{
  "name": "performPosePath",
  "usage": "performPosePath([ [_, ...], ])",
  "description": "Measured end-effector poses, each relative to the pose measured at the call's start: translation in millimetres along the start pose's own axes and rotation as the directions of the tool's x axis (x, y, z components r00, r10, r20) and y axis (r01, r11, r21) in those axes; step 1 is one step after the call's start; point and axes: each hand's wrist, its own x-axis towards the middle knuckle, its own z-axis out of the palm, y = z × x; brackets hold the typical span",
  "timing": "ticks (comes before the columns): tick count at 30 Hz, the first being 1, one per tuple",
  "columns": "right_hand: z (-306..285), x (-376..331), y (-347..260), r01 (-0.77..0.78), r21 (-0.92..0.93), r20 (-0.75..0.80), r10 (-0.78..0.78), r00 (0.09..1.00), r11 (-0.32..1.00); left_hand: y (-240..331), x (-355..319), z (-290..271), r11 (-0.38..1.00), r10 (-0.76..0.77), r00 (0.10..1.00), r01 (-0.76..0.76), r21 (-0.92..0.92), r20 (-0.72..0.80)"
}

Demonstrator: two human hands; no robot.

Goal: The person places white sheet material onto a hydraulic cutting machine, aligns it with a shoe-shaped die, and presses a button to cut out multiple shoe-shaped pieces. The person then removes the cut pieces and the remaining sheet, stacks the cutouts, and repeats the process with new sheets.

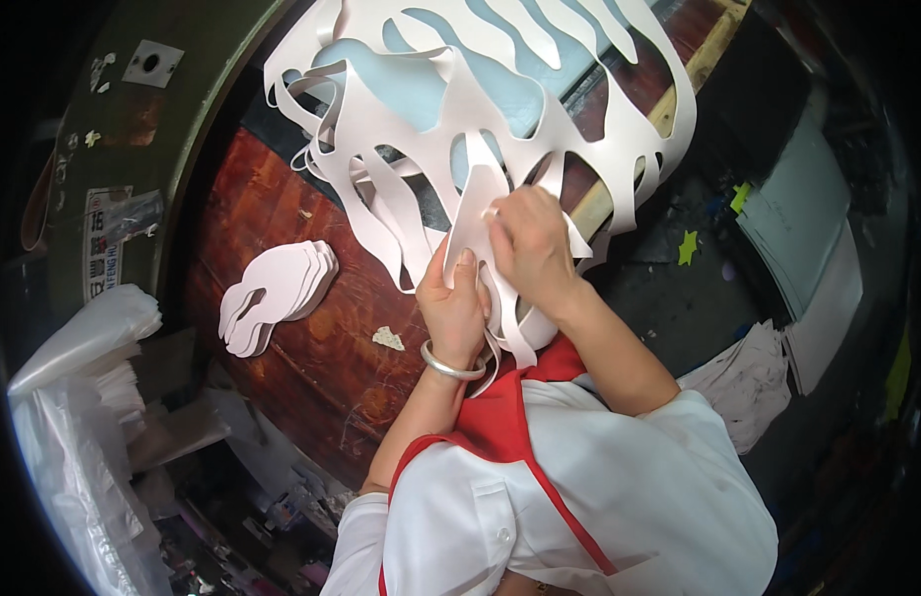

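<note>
A large pale pink sheet (435,149) of thin, leather-like material is full of cut-out openings, with narrow strips left between them. It drapes over the table toward my body. My left hand (454,313), a silver bangle on its wrist, pinches a smooth pale pink piece (467,223) between thumb and fingers. Close to its right, my right hand (536,248) is closed, its curled fingers against pale pink material; the fingertips are partly hidden. On the left of the table lies a small stack of cut pale pink pieces (293,268), each with a slot.
The reddish-brown wooden table (282,189) has a small pale scrap (388,339) on it. Light blue sheets (520,99) lie under the pink sheet. A green machine body (133,119) stands at left, above clear plastic bags (83,437). Grey-blue sheets (803,219) rest at right.
</note>
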Motion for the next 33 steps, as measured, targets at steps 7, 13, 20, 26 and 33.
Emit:
performPosePath([
  [7,-10.9,-0.3,4.8,0.066,0.077,0.073,-0.072,0.995,0.995,-3.1,0.4,0.6,1.000,0.003,1.000,-0.003,-0.016,-0.009],
  [13,-1.2,0.2,6.0,0.063,-0.018,-0.025,-0.063,0.998,0.998,-4.0,0.2,0.4,0.999,-0.008,1.000,0.008,-0.040,0.003],
  [20,-9.9,-1.4,9.8,0.160,0.089,0.106,-0.169,0.980,0.983,-6.0,1.2,-0.5,0.998,-0.025,1.000,0.024,-0.062,-0.005],
  [26,-6.9,-1.5,8.4,0.134,0.082,0.053,-0.139,0.989,0.988,-3.6,4.0,-1.8,0.992,-0.043,0.998,0.047,-0.118,0.036],
  [33,4.7,4.4,10.0,-0.081,-0.002,-0.141,0.080,0.987,0.997,4.1,-4.6,-5.2,0.962,-0.121,0.991,0.133,-0.239,0.061],
])
